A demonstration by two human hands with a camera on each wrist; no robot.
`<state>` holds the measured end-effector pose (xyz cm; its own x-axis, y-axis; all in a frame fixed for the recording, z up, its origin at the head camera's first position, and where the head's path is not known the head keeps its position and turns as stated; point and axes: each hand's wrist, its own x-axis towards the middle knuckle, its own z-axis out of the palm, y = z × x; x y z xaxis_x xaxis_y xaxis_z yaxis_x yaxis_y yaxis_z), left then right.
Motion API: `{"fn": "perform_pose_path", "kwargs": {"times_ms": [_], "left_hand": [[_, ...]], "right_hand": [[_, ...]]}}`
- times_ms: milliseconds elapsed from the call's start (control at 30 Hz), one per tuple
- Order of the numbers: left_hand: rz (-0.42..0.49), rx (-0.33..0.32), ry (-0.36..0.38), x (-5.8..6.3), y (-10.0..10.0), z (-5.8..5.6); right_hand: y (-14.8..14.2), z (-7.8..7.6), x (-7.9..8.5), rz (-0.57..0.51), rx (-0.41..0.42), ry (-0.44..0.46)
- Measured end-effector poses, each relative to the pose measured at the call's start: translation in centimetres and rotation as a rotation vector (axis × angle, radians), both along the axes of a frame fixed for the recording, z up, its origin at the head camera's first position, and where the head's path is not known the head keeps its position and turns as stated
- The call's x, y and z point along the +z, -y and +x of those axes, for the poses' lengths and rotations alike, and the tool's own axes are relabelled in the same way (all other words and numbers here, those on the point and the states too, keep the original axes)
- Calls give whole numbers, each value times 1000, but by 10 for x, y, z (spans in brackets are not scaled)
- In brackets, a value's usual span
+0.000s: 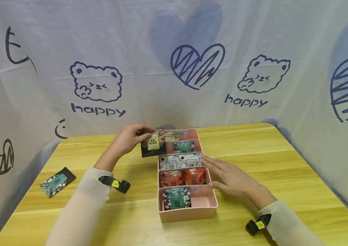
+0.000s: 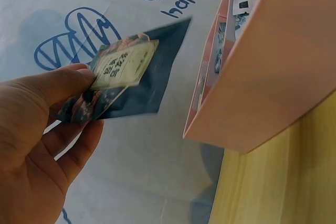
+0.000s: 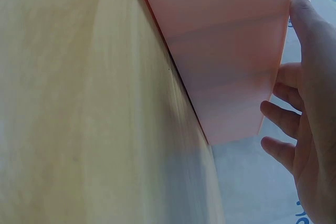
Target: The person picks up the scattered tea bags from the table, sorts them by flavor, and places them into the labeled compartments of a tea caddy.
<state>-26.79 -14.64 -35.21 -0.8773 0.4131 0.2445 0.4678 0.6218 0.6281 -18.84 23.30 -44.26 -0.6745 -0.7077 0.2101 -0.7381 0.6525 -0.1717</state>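
Observation:
My left hand (image 1: pixel 130 139) pinches a dark tea sachet (image 1: pixel 153 143) with a pale yellow label between thumb and fingers. In the head view the sachet overlaps the back left of a pink divided box (image 1: pixel 187 215). The left wrist view shows that sachet (image 2: pixel 123 74) tilted, apart from the box wall. My right hand (image 1: pixel 233 177) rests with extended fingertips at the box's right rim. Inside, from the back, lie a yellow-labelled sachet (image 1: pixel 172 136), a green-labelled one (image 1: pixel 184 147), white sachets (image 1: pixel 190 160), red sachets (image 1: pixel 193 176) and a floral green-labelled sachet (image 1: pixel 176 198) in the front compartment.
A single floral sachet with a green label (image 1: pixel 58 181) lies on the wooden table (image 1: pixel 131 218) to the left. Behind the table hangs a pale printed curtain (image 1: pixel 149 85), which also encloses both sides. Each wrist wears a black strap with a camera.

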Motion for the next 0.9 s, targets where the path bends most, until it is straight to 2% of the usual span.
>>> {"fn": "perform_pose_path", "kwargs": {"times_ms": [467, 900], "left_hand": [[48, -18, 27, -1, -27, -28], [89, 4, 53, -4, -48, -51]], "right_hand": [[1, 0, 0, -1, 10, -26], [1, 1, 0, 5, 6, -24]]}}
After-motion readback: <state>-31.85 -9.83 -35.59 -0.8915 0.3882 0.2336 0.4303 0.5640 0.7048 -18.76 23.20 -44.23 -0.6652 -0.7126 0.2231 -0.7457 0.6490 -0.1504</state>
